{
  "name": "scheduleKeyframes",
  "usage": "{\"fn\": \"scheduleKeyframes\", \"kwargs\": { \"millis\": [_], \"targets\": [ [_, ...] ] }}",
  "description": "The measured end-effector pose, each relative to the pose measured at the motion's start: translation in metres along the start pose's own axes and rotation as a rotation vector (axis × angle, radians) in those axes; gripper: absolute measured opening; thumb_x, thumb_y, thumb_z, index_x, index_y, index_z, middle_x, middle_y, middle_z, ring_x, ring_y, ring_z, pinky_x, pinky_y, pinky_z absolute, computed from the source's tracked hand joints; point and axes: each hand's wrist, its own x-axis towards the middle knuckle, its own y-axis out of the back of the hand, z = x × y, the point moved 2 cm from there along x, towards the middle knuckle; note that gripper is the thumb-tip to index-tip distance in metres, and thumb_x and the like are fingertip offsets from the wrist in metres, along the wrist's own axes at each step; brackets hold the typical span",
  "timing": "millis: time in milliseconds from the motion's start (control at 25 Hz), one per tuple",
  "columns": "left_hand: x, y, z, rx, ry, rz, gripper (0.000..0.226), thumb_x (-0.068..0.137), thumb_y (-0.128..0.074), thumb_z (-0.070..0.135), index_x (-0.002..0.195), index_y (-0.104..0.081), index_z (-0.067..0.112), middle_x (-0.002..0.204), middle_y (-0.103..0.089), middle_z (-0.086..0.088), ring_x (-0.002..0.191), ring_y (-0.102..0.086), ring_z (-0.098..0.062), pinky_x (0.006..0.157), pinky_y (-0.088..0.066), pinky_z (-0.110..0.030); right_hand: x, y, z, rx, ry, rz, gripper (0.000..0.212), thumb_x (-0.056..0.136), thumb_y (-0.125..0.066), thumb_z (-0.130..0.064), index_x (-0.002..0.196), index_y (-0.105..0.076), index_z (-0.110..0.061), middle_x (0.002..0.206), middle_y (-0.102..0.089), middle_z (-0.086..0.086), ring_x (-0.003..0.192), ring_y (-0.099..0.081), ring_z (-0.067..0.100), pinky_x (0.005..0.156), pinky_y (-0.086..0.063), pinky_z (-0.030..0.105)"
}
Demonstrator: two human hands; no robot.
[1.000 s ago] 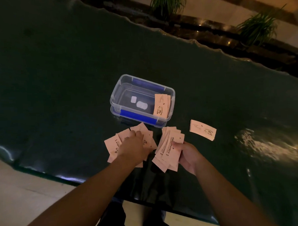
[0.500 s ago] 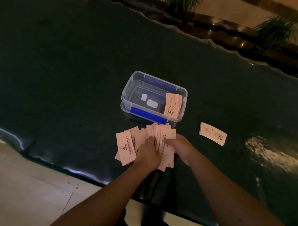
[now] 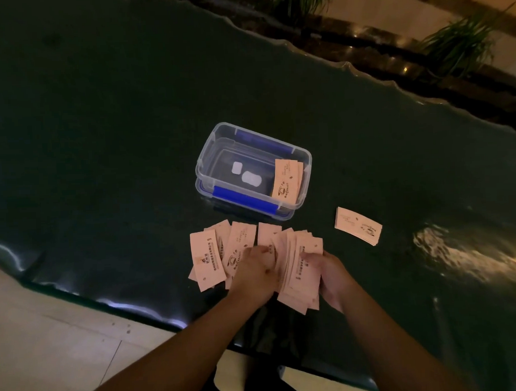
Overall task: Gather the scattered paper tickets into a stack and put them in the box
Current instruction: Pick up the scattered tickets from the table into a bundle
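Loose tickets are fanned just left of the left hand, long axes pointing toward the box; fingers pressed flat on them. Right hand grips the gathered stack. Separate small pile lies right of box.
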Motion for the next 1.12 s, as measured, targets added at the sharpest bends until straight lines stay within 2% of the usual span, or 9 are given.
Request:
{"fn": "scheduleKeyframes", "kwargs": {
  "millis": [120, 320, 480, 640, 760, 880, 920, 1040, 1120],
  "targets": [
    [0.002, 0.003, 0.000, 0.033, 0.059, 0.076, 0.048, 0.097, -0.062, 0.028, 0.143, -0.049, 0.020, 0.142, -0.053, -0.002, 0.127, -0.052, -0.019, 0.109, -0.044, -0.044, -0.002, 0.010, 0.003, 0.115, -0.008, -0.002, 0.041, 0.098, -0.063, -0.005, 0.136, -0.061, -0.019, 0.135, -0.069, 0.016, 0.127, -0.064, 0.036, 0.114, -0.042, 0.064],
    [0.010, -0.003, 0.002, 0.065, 0.086, 0.094, 0.046, 0.096, -0.064, 0.030, 0.139, -0.051, 0.020, 0.139, -0.054, -0.002, 0.120, -0.054, -0.019, 0.103, -0.045, -0.041, -0.002, 0.007, 0.002, 0.164, -0.002, 0.023, 0.033, 0.099, -0.063, -0.005, 0.126, -0.064, -0.022, 0.129, -0.071, 0.015, 0.120, -0.068, 0.035, 0.109, -0.049, 0.061],
    [0.032, -0.016, 0.011, 0.312, 0.057, 0.136, 0.057, 0.093, -0.065, 0.039, 0.141, -0.044, 0.020, 0.141, -0.050, -0.003, 0.127, -0.048, -0.023, 0.109, -0.041, -0.044, -0.004, 0.020, 0.003, 0.208, 0.005, 0.070, 0.036, 0.097, -0.064, -0.007, 0.130, -0.064, -0.022, 0.126, -0.072, 0.017, 0.115, -0.070, 0.037, 0.101, -0.054, 0.062],
    [0.054, -0.029, 0.019, 0.589, 0.033, 0.070, 0.080, 0.083, -0.075, 0.049, 0.146, -0.035, 0.021, 0.146, -0.043, -0.005, 0.131, -0.045, -0.027, 0.107, -0.041, -0.046, -0.010, 0.047, 0.006, 0.187, -0.010, 0.074, 0.035, 0.098, -0.065, -0.014, 0.132, -0.064, -0.021, 0.126, -0.072, 0.021, 0.116, -0.070, 0.041, 0.099, -0.055, 0.063],
    [0.059, -0.036, 0.017, 0.718, -0.117, -0.054, 0.088, 0.076, -0.081, 0.039, 0.149, -0.036, 0.022, 0.149, -0.043, -0.006, 0.136, -0.041, -0.031, 0.111, -0.037, -0.051, -0.011, 0.059, 0.002, 0.092, 0.015, 0.052, 0.034, 0.096, -0.067, -0.015, 0.129, -0.065, -0.021, 0.123, -0.073, 0.020, 0.113, -0.071, 0.040, 0.087, -0.058, 0.058],
    [0.050, -0.030, 0.014, 0.726, -0.333, -0.212, 0.073, 0.077, -0.079, 0.022, 0.143, -0.048, 0.028, 0.145, -0.052, -0.001, 0.136, -0.044, -0.025, 0.116, -0.032, -0.049, -0.009, 0.058, -0.007, -0.075, 0.060, 0.002, 0.039, 0.095, -0.069, -0.014, 0.133, -0.065, -0.020, 0.122, -0.074, 0.018, 0.112, -0.072, 0.038, 0.086, -0.058, 0.053],
    [0.046, -0.025, 0.010, 0.696, -0.370, -0.220, 0.068, 0.079, -0.078, 0.018, 0.141, -0.052, 0.030, 0.144, -0.054, 0.002, 0.136, -0.045, -0.022, 0.117, -0.032, -0.047, -0.009, 0.055, -0.010, -0.142, 0.074, -0.016, 0.039, 0.094, -0.070, -0.014, 0.133, -0.066, -0.020, 0.119, -0.076, 0.016, 0.110, -0.073, 0.036, 0.087, -0.058, 0.053],
    [0.030, -0.007, -0.003, 0.590, -0.379, -0.045, 0.055, 0.084, -0.074, 0.016, 0.134, -0.058, 0.031, 0.141, -0.054, 0.004, 0.133, -0.046, -0.017, 0.115, -0.038, -0.039, -0.006, 0.038, -0.017, -0.362, 0.120, -0.074, 0.038, 0.094, -0.071, -0.014, 0.131, -0.068, -0.022, 0.116, -0.078, 0.007, 0.108, -0.075, 0.029, 0.099, -0.056, 0.056],
    [0.020, 0.009, -0.011, 0.575, -0.316, 0.149, 0.048, 0.086, -0.073, 0.025, 0.132, -0.059, 0.031, 0.140, -0.053, 0.003, 0.131, -0.045, -0.019, 0.110, -0.041, -0.041, -0.003, 0.022, -0.020, -0.502, 0.136, -0.095, 0.044, 0.095, -0.070, -0.016, 0.138, -0.063, -0.023, 0.125, -0.074, 0.004, 0.114, -0.071, 0.024, 0.102, -0.054, 0.053]
  ]
}}
